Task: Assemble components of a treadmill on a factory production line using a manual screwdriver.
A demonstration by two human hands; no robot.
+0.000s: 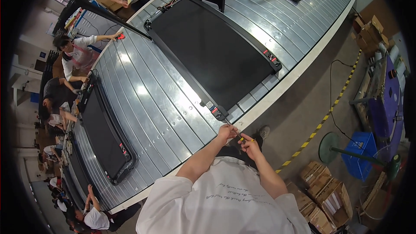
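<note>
Item: treadmill deck (212, 47), black belt, lying flat on the ribbed metal conveyor (143, 95), its near corner bracket (219, 113) at the line's edge just before the worker. Left hand (227, 132) closed on the shaft of a yellow-handled screwdriver (239, 137), tip at that corner; right hand (250, 145) wrapped round the handle. Step judged: working the corner fastener; next calls for steady downward pressure and turning.
</note>
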